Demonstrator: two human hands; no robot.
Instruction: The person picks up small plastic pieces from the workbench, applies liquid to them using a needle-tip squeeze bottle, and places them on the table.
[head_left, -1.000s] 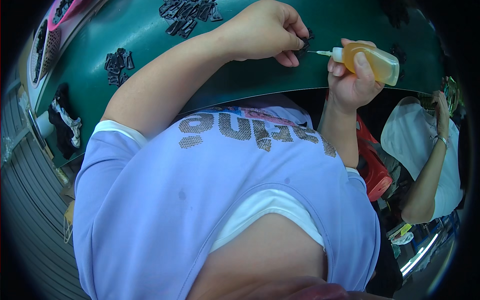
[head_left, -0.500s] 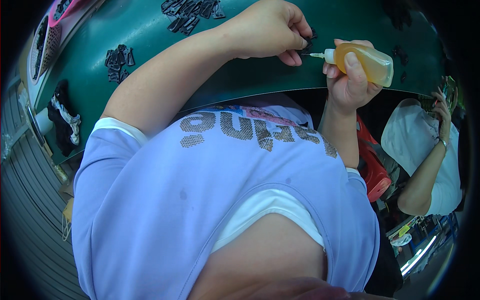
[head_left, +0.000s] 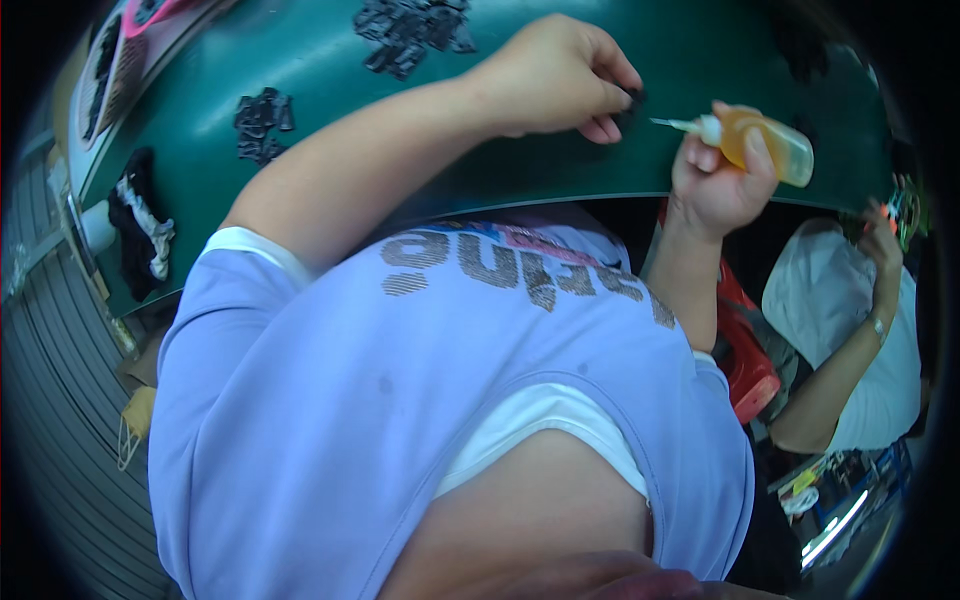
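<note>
"Left hand first, from the head view: what is it doing?"

"It pinches a small dark piece between thumb and fingers, just above the green tabletop. The piece is mostly hidden, so I can't fairly tell its shape."

"And the right hand?"

"Wrapped round a translucent squeeze bottle of yellow liquid, thumb across its side. The bottle lies tilted in the grip, its thin nozzle aimed left at the dark piece, near it but apart."

"What else is about?"

"Two piles of black parts: a larger pile beyond the left forearm, and a smaller pile farther left. Dark and white cloth sits by the left edge. Off to the right, a co-worker in a white top has one arm raised."
</note>
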